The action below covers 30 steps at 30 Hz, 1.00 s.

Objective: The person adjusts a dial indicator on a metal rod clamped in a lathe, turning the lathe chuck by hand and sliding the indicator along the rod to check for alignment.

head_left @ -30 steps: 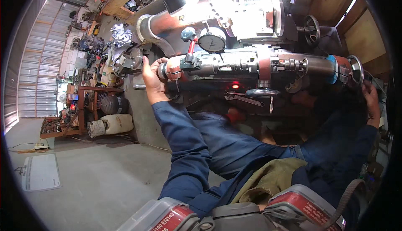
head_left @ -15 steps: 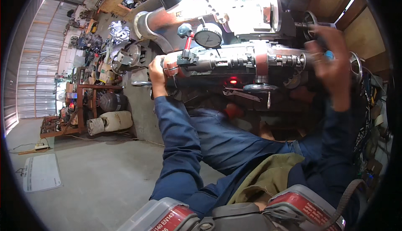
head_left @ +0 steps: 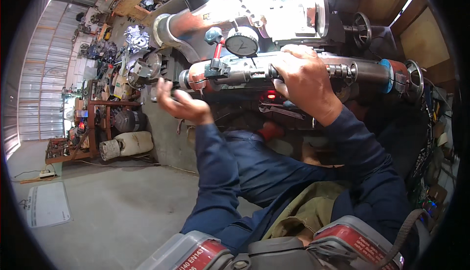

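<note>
A shaft with lobes, which looks like a camshaft (head_left: 338, 70), lies across the machine between two end holders. My right hand (head_left: 308, 81) is closed over its middle, fingers across the top and thumb below, hiding that stretch and the red clamp there. A small dark piece shows beside the thumb; I cannot make out what it is. Just left of this hand, a round dial indicator (head_left: 242, 42) sits above the shaft on a stand with a red arm (head_left: 217, 50). My left hand (head_left: 181, 106) is open, holding nothing, in front of the left end holder (head_left: 198, 76).
Handwheels stand at the machine's right end (head_left: 416, 79) and behind it (head_left: 362, 31). Wrenches (head_left: 281, 110) lie below the shaft near a red light (head_left: 271, 95). A tank (head_left: 129, 143) and a rack of parts (head_left: 93, 123) stand on the left.
My right hand has come left from the machine's right end onto the middle of the shaft. My left hand has let go of the left end holder and moved toward me, opening.
</note>
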{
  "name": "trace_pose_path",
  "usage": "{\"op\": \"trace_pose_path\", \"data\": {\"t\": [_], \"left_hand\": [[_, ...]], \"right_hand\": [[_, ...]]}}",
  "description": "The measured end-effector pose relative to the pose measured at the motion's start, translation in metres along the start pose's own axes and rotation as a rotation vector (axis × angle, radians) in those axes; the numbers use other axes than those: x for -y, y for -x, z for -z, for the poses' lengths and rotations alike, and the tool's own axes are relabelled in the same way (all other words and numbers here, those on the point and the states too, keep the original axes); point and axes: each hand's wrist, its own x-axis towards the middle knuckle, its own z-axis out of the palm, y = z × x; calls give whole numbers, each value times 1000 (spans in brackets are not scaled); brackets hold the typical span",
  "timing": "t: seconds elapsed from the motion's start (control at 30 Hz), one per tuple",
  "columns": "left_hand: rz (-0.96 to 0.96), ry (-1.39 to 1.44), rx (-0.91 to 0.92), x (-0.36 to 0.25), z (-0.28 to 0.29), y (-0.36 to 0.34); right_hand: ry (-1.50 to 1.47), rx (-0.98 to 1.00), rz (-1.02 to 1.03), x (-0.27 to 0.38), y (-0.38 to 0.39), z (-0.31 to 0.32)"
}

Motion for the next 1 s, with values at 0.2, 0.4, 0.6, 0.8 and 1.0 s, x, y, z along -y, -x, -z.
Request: {"op": "trace_pose_path", "data": {"t": [0.2,0.4,0.6,0.8,1.0], "left_hand": [[-284,-83,437,-60,-25,54],[-316,-120,417,-52,-30,62],[-327,-193,395,-55,-35,63],[-303,-53,296,-55,-33,54],[164,119,226,6,-7,-6]], "right_hand": [[-1,-4,-27,4,-1,1],[-13,-4,-34,4,0,0],[-13,0,-24,2,1,-1],[-3,17,-28,0,1,-3],[7,13,-39,2,1,-2]]}}
